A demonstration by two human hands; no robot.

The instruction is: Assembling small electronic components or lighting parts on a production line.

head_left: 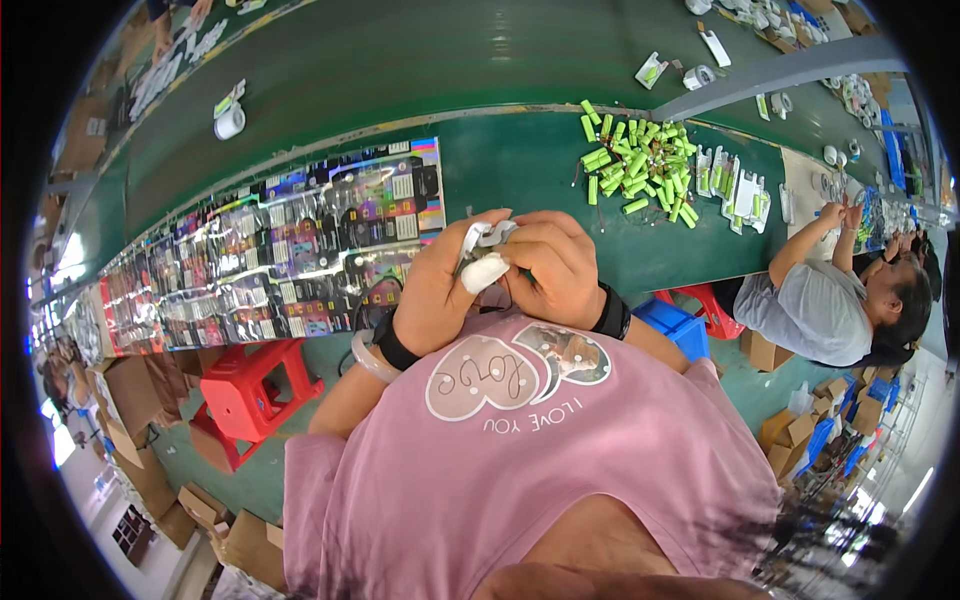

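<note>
Close in front of my chest, both hands are closed around a small white plastic housing (486, 272). My left hand (432, 288) grips it from the left, thumb along its side. My right hand (562, 268) pinches it from the right with bent fingers. A greyish part shows at the top of the housing, but the fingers hide most of the inside. To the right of my hands, on the green bench, lies a heap of green cylindrical battery cells (640, 165) with thin wires. Beside them are several white housings (745, 203) with green cells in them.
Printed colourful sheets (290, 245) under clear film cover the bench at left. Beyond runs a green conveyor belt (420, 60) carrying a few white parts (230, 122). A grey metal bar (790, 75) crosses at upper right. A co-worker (815, 300) sits at right; a red stool (255, 390) stands at left.
</note>
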